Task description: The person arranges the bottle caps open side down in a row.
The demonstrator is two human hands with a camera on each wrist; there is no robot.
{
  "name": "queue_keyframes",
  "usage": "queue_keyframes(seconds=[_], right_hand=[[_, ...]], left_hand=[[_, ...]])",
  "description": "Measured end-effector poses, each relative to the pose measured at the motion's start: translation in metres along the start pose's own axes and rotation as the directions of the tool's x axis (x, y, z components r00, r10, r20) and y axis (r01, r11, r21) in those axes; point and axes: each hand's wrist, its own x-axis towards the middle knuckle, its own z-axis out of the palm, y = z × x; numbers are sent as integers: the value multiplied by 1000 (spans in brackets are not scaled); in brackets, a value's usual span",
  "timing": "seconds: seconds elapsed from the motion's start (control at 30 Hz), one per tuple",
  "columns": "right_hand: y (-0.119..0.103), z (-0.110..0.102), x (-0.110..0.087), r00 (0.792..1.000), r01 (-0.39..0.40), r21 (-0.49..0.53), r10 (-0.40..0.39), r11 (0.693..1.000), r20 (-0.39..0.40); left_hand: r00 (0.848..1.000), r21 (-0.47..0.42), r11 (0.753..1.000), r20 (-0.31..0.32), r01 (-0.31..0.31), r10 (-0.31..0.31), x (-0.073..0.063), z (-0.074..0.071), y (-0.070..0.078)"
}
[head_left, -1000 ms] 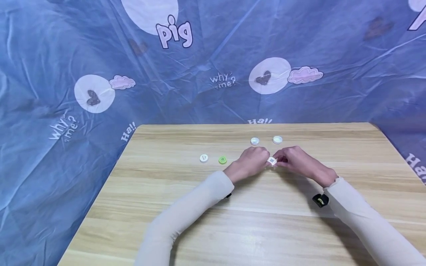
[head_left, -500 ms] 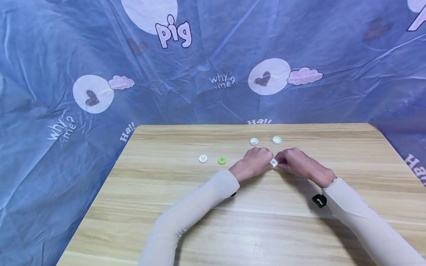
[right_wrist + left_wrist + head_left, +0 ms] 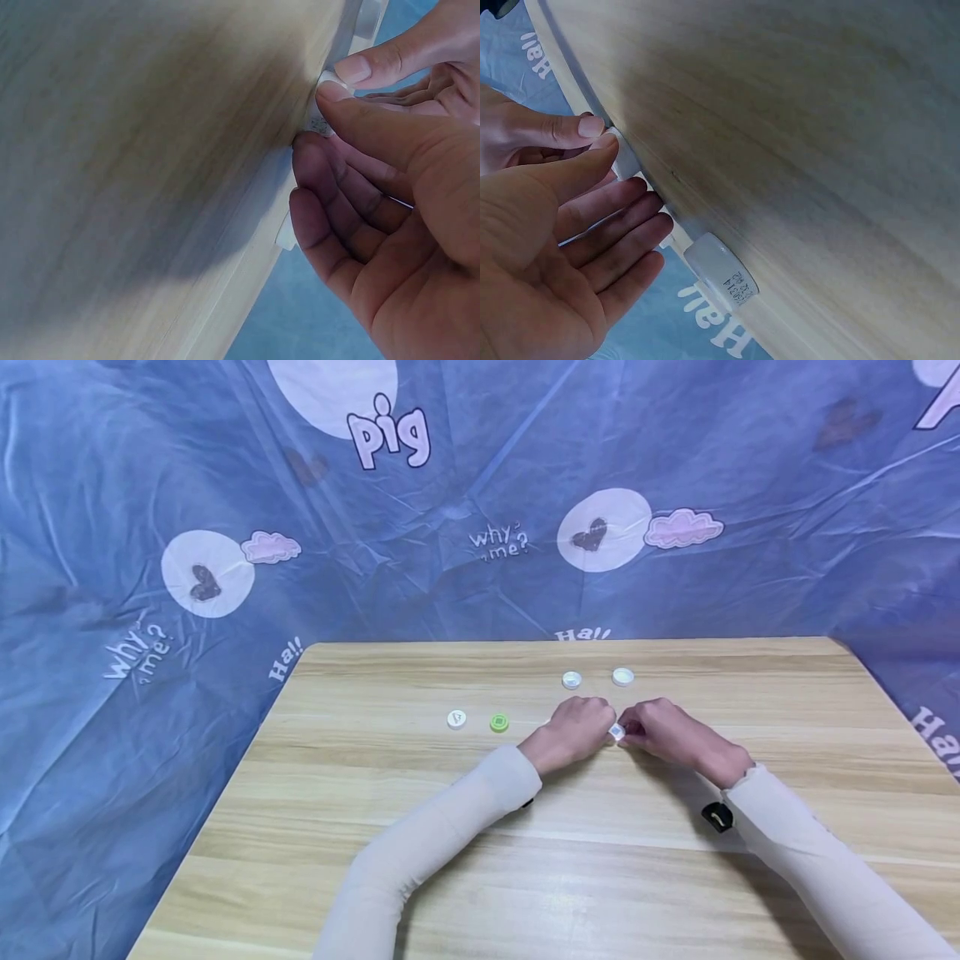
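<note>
A small white bottle cap (image 3: 617, 732) with a square mark on top is between my two hands, low over the wooden table. My left hand (image 3: 573, 727) pinches it from the left between thumb and a finger, the other fingers loosely extended in the left wrist view. From the right, my right hand (image 3: 667, 731) pinches the same cap (image 3: 318, 124) with thumb and fingertip, its remaining fingers curving beneath. Fingertips of both hands meet at the cap and cover much of its side.
Left of my hands lie a green cap (image 3: 499, 722) and a white cap (image 3: 457, 719). Behind them sit two more white caps, one at the left (image 3: 572, 680) and one at the right (image 3: 623, 677). A blue printed cloth (image 3: 420, 568) hangs beyond the table's back edge.
The pinched cap has shifted slightly right and nearer to me, and its top has turned. My left hand has moved a little right; the right hand has stayed nearly in place.
</note>
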Motion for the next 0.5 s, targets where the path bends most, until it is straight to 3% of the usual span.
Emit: queue_keyframes(seconds=[0.2,0.5], right_hand=[[-2,1,-1,1000,-13,-9,13,1000,-6],[-4,0,-1,1000,-17,-19,17,1000,-6]], left_hand=[[1000,11,1000,-12,-4,4,0,2,0],[1000,-43,999,11,17,-17,0,2,-2]])
